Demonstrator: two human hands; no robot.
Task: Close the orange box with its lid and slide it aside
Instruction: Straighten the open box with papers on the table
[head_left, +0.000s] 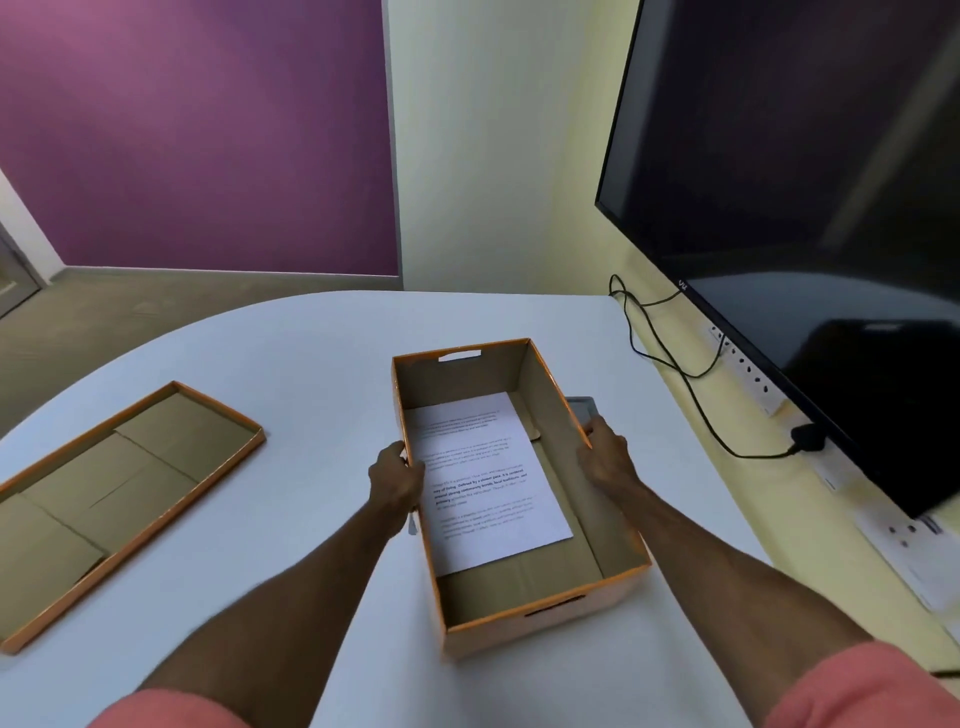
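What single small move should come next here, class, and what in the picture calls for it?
Probably release the left hand and reach left for the lid. The orange box is open, with a printed sheet inside; the right hand grips its other wall. The lid lies upside down, apart.

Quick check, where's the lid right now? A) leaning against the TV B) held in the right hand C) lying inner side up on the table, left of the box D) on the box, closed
C: the lid lies flat on the table, brown inner side up, well left of the open orange box, while the left hand and right hand grip the box's side walls.
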